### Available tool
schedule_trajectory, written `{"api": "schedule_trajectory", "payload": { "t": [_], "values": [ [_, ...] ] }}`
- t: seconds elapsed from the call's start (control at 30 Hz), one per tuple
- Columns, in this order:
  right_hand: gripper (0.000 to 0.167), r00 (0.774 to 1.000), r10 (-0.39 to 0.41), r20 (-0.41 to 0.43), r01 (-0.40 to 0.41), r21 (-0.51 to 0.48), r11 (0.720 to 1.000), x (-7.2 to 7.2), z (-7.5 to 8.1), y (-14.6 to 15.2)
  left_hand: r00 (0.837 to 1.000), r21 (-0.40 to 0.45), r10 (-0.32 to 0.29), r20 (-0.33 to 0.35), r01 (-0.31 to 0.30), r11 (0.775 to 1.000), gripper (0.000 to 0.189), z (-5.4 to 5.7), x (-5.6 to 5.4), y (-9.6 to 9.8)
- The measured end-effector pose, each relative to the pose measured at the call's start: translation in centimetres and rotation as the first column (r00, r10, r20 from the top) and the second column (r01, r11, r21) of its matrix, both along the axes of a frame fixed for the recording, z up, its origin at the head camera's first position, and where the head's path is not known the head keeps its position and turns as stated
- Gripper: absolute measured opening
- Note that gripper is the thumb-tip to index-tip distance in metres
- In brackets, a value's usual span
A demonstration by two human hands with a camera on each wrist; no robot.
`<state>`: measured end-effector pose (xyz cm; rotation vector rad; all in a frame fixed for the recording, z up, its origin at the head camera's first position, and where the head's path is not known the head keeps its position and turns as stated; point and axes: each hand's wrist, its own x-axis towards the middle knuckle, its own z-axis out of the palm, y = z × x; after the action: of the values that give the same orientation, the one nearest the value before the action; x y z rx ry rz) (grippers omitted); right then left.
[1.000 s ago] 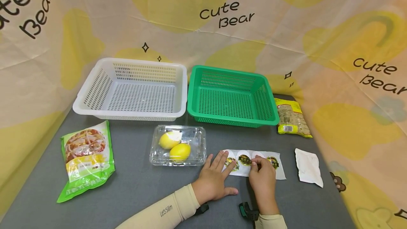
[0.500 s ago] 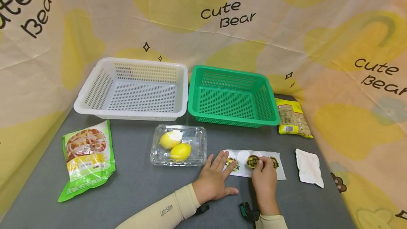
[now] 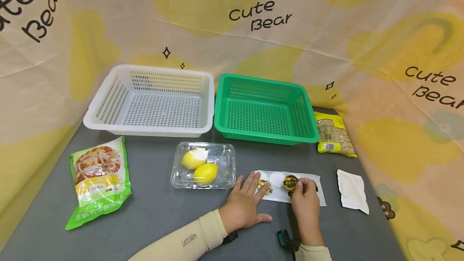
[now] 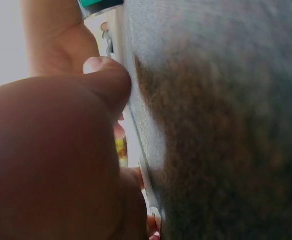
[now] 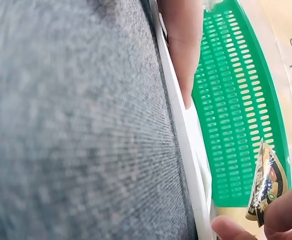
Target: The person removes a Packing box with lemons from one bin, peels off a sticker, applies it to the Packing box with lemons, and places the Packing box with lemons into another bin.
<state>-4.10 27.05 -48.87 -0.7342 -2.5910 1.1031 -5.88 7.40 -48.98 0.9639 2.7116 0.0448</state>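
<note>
A white sheet of round stickers [image 3: 322, 197] lies on the grey table. My left hand [image 3: 243, 206] rests on the sheet's left end with fingers spread, partly covering one printed sticker. My right hand [image 3: 306, 209] pinches a black-and-gold round sticker [image 3: 290, 181] between thumb and finger, over the sheet's right half. In the right wrist view that sticker [image 5: 267, 186] is raised off the sheet and bent. A bare white circle shows on the sheet between the two hands. Another printed sticker is mostly hidden behind my right hand. The left wrist view mostly shows my blurred left hand [image 4: 60, 150].
Left of the hands sits a clear plastic box [image 3: 225, 166] with two lemons [image 3: 205, 172]. White [image 3: 148, 129] and green [image 3: 266, 135] baskets stand behind. A green food bag [image 3: 99, 180] lies left; a yellow bag [image 3: 335, 134] and white packet [image 3: 352, 191] lie right.
My right hand has peeled the sticker from the sheet and moved it rightward, exposing a bare white circle. The left hand has stayed in place.
</note>
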Motion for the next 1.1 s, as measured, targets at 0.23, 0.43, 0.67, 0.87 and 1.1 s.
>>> {"api": "schedule_trajectory", "payload": {
  "t": [0.23, 0.43, 0.67, 0.87, 1.1],
  "values": [
    [0.02, 1.0, 0.008, 0.003, -0.008, -0.003, 1.0, 0.1, 0.0, 0.0, 1.0, 0.032, -0.006, -0.026, 0.007, 0.999, 0.092, 0.1, -0.2, 0.1],
    [0.021, 1.0, -0.008, -0.009, 0.008, -0.027, 1.0, 0.1, 0.2, -0.1, 0.999, 0.086, -0.009, -0.051, 0.014, 0.996, 0.09, 0.2, -0.4, 0.3],
    [0.023, 0.999, -0.018, -0.029, 0.016, -0.079, 0.997, 0.3, 0.2, -0.2, 0.999, 0.13, 0.0, -0.054, 0.007, 0.991, 0.086, 0.2, -0.5, 0.5],
    [0.021, 0.99, -0.046, -0.132, 0.028, -0.138, 0.99, 0.2, 0.3, -1.0, 0.998, 0.151, 0.005, -0.06, 0.005, 0.988, 0.086, 0.1, -0.5, 0.5],
    [0.026, 0.982, -0.018, -0.19, -0.013, -0.156, 0.988, -0.3, 2.5, -1.9, 0.992, 0.18, -0.015, -0.123, 0.037, 0.983, 0.087, 0.0, -0.6, 0.4]
  ]
}}
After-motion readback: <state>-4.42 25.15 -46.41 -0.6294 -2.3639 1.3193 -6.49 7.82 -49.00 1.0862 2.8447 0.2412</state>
